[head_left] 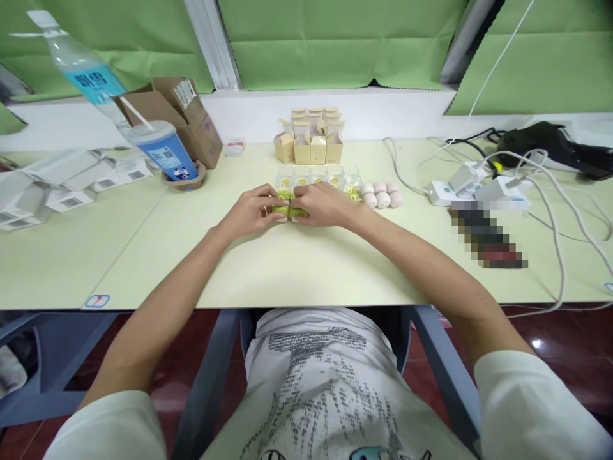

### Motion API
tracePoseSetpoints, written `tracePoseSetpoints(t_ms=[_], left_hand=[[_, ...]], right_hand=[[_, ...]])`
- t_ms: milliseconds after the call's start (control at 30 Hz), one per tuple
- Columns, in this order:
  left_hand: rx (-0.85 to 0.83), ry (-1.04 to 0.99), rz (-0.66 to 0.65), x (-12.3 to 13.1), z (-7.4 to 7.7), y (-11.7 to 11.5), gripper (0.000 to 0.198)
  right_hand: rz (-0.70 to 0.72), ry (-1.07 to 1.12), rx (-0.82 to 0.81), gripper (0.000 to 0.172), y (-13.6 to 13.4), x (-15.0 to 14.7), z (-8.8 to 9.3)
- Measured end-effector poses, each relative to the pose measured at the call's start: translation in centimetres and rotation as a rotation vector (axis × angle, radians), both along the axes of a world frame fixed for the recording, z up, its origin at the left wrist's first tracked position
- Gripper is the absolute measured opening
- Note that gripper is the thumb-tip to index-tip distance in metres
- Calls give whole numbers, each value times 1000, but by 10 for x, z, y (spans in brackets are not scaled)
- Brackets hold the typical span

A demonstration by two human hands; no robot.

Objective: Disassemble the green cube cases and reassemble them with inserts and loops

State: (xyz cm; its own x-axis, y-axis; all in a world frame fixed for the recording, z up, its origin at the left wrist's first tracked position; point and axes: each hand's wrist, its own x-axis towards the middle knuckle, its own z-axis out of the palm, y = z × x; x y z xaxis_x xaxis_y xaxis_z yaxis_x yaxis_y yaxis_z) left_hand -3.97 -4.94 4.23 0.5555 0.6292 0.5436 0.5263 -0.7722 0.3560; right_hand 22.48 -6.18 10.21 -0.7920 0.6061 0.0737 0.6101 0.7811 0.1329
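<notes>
My left hand (pixel 251 209) has its thumb and fingers closed on a small green piece (pixel 280 209) with a pale underside. Beside it, my right hand (pixel 324 203) reaches over from the right with its fingers closed on another small green piece (pixel 299 212). The two pieces sit side by side at the tabletop, partly hidden by my fingers. Just behind my hands stand clear plastic cups (pixel 302 174) in a row, with yellow-green marks on them. Right of my right hand is a group of pale pink rounded pieces (pixel 382 194).
Small open cream boxes (pixel 310 148) stand at the back. To the left are a blue drink cup (pixel 170 153), a brown carton (pixel 204 131), a tilted water bottle (pixel 89 70) and white boxes (pixel 71 182). A power strip (pixel 445 193) with white cables lies at the right.
</notes>
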Motion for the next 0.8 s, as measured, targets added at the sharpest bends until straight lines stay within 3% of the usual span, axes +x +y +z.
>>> tracePoseSetpoints(t_ms=[367,800], left_hand=[[-4,25,27,-2,-2,1,42],[32,18,29,-2,3,-1,47]], right_hand=[[4,12,-35,36,-2,2,3],[24,29,-43,30,-4,1,6]])
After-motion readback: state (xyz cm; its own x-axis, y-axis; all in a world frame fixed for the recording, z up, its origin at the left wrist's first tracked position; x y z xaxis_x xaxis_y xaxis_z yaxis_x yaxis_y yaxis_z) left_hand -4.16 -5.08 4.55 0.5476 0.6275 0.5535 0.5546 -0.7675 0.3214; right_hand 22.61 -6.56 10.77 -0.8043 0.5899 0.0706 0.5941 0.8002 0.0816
